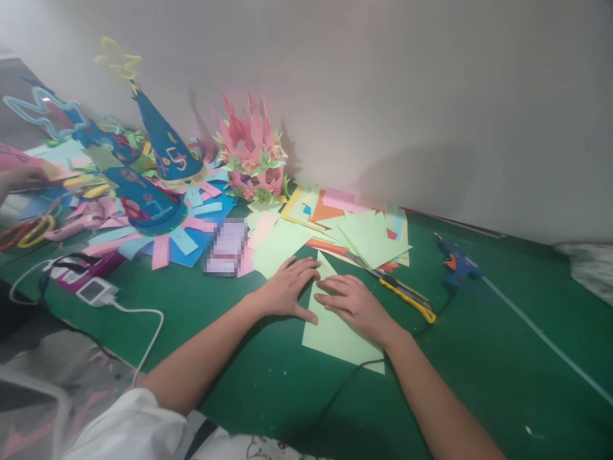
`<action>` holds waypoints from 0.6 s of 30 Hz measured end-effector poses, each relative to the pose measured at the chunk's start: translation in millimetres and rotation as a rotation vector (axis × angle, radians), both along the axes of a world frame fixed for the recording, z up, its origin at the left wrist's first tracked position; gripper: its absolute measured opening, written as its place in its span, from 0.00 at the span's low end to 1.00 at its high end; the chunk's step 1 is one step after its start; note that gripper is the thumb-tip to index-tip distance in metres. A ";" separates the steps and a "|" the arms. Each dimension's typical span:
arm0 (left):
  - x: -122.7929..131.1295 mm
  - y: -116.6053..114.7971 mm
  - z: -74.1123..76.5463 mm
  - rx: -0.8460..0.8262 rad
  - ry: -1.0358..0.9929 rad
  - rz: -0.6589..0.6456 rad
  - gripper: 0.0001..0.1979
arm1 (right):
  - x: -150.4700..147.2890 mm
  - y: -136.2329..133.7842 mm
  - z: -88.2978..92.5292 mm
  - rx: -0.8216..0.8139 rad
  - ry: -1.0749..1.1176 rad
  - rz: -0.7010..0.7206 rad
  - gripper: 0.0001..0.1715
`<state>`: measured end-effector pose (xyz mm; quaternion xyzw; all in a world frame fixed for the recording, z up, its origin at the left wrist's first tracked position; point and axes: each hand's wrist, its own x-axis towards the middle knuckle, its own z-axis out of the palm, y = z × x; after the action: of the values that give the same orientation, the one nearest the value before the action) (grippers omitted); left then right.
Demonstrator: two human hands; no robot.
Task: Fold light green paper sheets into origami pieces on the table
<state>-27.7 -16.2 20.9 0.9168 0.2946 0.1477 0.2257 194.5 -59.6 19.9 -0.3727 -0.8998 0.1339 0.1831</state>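
Note:
A sheet of pale green paper [335, 340] lies on the green table in front of me, narrowing to a point at its far end. My left hand [292, 291] rests at its left edge, fingers stretched and thumb spread apart. My right hand [354, 306] lies flat across the sheet from the right, fingers extended towards the left hand. Neither hand grips anything. Just beyond the right hand is a yellow utility knife [407, 297], lying near more pale green sheets [373, 239].
A blue glue gun [457, 262] with a cord lies at right. At back left stand blue cone hats [167, 144] and a pink paper crown [253, 150]. A phone [227, 248], power strip [86, 271] and scissors [36, 231] lie left. Another person's hand [23, 179] is at far left.

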 end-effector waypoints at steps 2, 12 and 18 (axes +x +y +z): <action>0.0 0.0 0.0 0.000 -0.005 0.001 0.40 | 0.0 0.1 -0.4 -0.001 0.000 0.003 0.15; 0.5 0.1 1.2 -0.009 0.001 0.002 0.38 | -1.1 -1.2 0.8 0.011 -0.007 -0.008 0.14; 0.6 0.2 0.8 -0.010 -0.001 0.001 0.39 | -1.1 -1.2 2.0 0.017 -0.008 -0.006 0.14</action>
<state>-27.1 -16.0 21.7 0.9155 0.2955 0.1468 0.2304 193.3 -60.8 21.9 -0.3742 -0.9005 0.1243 0.1833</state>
